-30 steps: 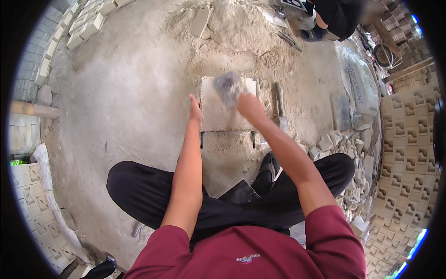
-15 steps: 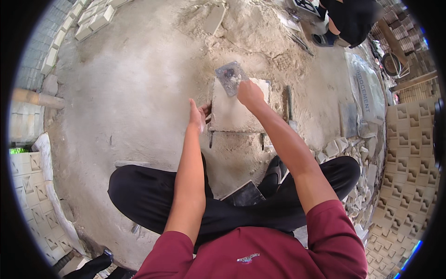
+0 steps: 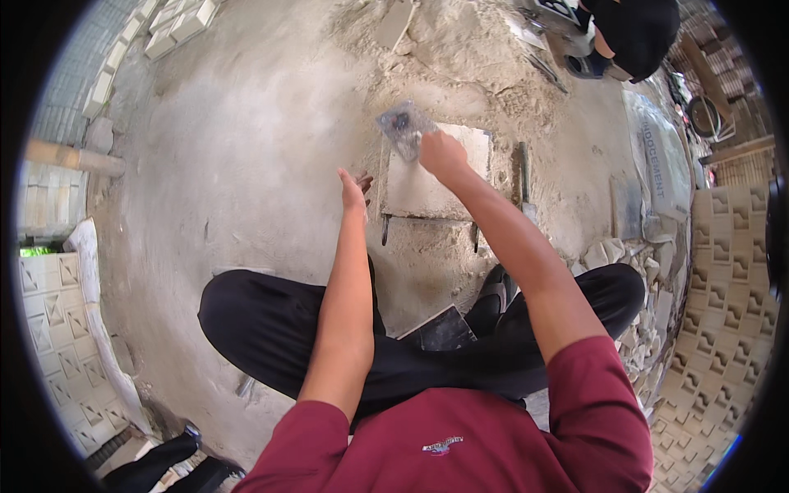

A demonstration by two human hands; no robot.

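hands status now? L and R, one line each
Left hand: open, fingers spread, holding nothing, beside the square mould.
Right hand: closed on the trowel over the mould.

Dusty concrete floor (image 3: 246, 164), stacked patterned blocks (image 3: 731, 287).

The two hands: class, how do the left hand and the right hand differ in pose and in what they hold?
The right hand grips a grey trowel over the square mould; the left hand is open and holds nothing, beside the mould's left edge. The right reaches farther forward. Both are bare.
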